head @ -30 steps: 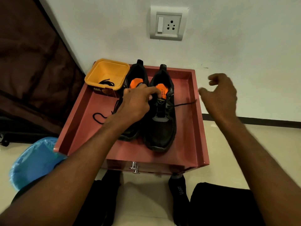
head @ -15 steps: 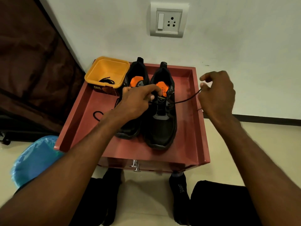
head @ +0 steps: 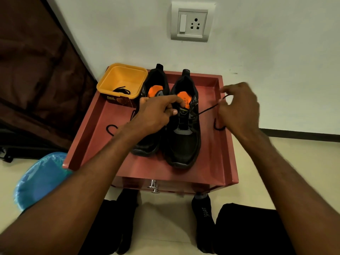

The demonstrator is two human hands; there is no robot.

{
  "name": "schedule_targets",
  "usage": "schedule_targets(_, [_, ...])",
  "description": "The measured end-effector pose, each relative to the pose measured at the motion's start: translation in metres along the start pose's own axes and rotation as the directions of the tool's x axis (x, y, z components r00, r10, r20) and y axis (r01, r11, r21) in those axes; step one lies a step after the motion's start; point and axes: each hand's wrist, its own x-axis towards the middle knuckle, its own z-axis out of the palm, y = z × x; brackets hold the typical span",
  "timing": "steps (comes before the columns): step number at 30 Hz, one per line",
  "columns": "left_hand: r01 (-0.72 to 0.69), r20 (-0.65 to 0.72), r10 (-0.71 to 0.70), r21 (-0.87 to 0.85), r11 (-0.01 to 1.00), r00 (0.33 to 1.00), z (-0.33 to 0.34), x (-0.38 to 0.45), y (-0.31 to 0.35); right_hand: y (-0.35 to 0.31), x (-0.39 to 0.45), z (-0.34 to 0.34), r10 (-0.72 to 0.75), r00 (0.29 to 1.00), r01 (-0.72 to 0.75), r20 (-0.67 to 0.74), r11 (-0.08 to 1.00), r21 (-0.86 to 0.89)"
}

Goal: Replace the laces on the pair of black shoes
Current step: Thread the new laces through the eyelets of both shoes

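Two black shoes with orange insoles stand side by side on a red tray-top table (head: 207,162): the left shoe (head: 147,144) and the right shoe (head: 184,144). My left hand (head: 156,113) pinches the right shoe's tongue area near its top eyelets. My right hand (head: 239,111) holds a black lace (head: 207,110) that runs taut from the right shoe's eyelets; its free end loops down onto the tray by my wrist. Another lace end (head: 110,128) lies on the tray left of the shoes.
A yellow tub (head: 122,80) with a black lace inside stands at the tray's back left corner. A wall with a socket (head: 192,23) is behind. A blue bag (head: 40,179) sits on the floor left; my socked feet are below the table's drawer knob (head: 153,186).
My right hand closed on the lace and drew it out to the right and slightly down, with slack looping on the tray. My left hand stayed on the right shoe.
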Motion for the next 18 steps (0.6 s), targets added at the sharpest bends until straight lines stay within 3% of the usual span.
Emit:
schedule_targets(2, [-0.012,0.005,0.012,0.002,1.000,1.000,0.001,0.000,-0.001,-0.010,-0.008,0.013,-0.065,0.954,0.054,0.291,0.997,0.047])
schedule_targets(4, [-0.022,0.009,0.021,0.008,1.000,1.000,0.001,0.000,-0.002,-0.016,-0.011,0.020,-0.079,0.893,0.066,0.444,0.997,0.043])
schedule_targets(8, [-0.023,0.010,0.023,0.005,1.000,1.000,0.000,-0.001,-0.004,-0.012,-0.004,0.011,-0.027,0.943,0.005,0.332,0.998,0.068])
schedule_targets(11, [-0.022,0.002,0.022,-0.010,1.000,1.000,0.000,-0.001,-0.003,-0.003,0.000,0.004,0.121,0.993,-0.121,0.007,0.992,-0.032])
schedule_targets(13, [-0.022,-0.005,0.022,-0.005,1.000,1.000,0.000,-0.001,-0.002,-0.001,0.001,0.002,0.118,0.989,-0.124,-0.094,0.990,-0.060])
schedule_targets(15, [-0.019,-0.007,0.019,-0.015,1.000,1.000,-0.001,0.000,-0.002,-0.005,0.001,0.004,0.039,0.999,-0.039,0.003,0.999,-0.018])
schedule_targets(18, [-0.013,-0.017,0.013,-0.009,1.000,1.000,-0.001,0.000,-0.001,-0.020,-0.007,0.013,-0.063,0.941,0.029,0.333,0.994,0.105])
